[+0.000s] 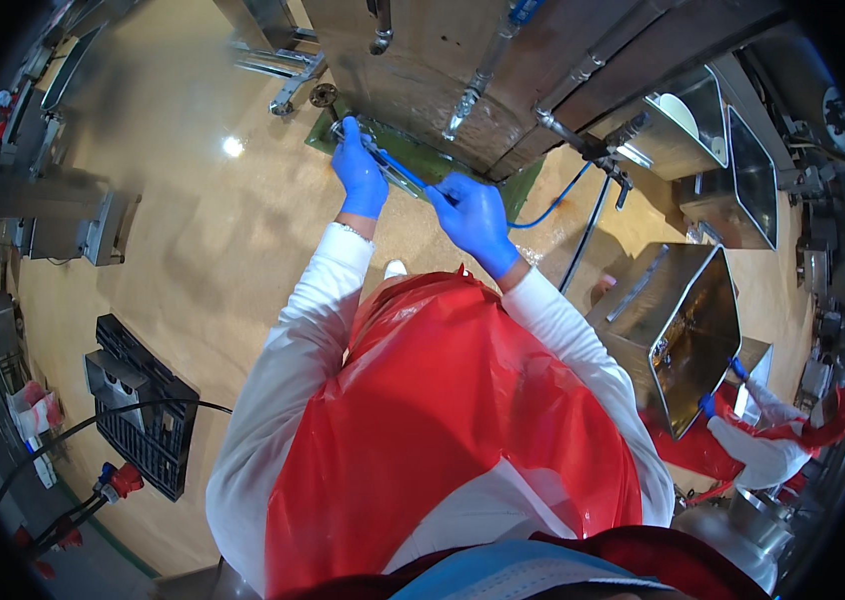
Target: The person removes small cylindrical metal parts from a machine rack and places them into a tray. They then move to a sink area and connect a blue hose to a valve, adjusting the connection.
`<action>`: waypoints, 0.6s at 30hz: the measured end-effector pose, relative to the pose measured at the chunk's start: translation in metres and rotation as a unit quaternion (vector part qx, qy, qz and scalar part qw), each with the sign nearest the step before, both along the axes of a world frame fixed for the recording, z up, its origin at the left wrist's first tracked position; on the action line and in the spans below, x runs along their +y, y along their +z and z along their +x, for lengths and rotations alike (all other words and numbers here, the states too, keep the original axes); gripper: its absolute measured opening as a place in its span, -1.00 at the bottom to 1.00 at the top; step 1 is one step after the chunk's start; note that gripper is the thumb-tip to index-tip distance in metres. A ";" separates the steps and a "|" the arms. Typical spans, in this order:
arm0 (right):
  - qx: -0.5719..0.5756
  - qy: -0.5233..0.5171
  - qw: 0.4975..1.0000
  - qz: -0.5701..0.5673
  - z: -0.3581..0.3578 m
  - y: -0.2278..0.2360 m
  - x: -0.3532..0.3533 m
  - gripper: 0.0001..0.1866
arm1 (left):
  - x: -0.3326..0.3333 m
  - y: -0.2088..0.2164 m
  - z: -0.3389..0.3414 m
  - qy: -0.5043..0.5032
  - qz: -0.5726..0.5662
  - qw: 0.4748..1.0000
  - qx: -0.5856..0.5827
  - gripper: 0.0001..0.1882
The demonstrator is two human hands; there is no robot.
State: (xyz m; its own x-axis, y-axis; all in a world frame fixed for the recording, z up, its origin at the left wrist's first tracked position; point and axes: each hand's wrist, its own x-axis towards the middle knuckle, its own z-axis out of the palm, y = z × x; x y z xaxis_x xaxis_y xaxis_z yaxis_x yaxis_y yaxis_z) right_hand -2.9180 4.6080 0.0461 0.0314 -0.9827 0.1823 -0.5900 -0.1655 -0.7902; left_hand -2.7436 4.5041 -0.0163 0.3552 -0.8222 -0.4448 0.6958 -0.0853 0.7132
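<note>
Both my hands wear blue gloves, and a thin blue hose (403, 171) runs between them. My left hand (360, 178) is closed around the hose's far end, where a metal fitting partly shows at the fingers. Just beyond it is a rusty round valve wheel (323, 95) on a pipe. My right hand (476, 220) is closed on the hose a little nearer and to the right. From there the hose curves off right toward the metal pipework (593, 150). My fingers hide the parts they grip.
A large steel cabinet or tank (423, 80) with pipes stands ahead, over a green base (518, 190). Right are steel bins (643, 310); a co-worker's blue-gloved hand (708, 405) is at the nearest one. A black slotted frame (168, 430) and cables lie left on the tan floor.
</note>
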 end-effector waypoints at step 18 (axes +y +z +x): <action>-0.015 -0.020 0.999 0.031 0.005 -0.012 -0.014 -0.71 | -0.010 -0.012 -0.022 0.023 0.000 1.000 -0.020 -0.65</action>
State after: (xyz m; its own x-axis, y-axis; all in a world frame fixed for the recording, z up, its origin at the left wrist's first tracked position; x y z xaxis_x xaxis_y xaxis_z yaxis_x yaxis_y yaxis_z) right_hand -2.9131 4.5942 0.0339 -0.0127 -0.9925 0.1213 -0.5710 -0.0924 -0.8157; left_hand -2.7653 4.4943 -0.0282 0.4104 -0.8041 -0.4301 0.6703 -0.0538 0.7401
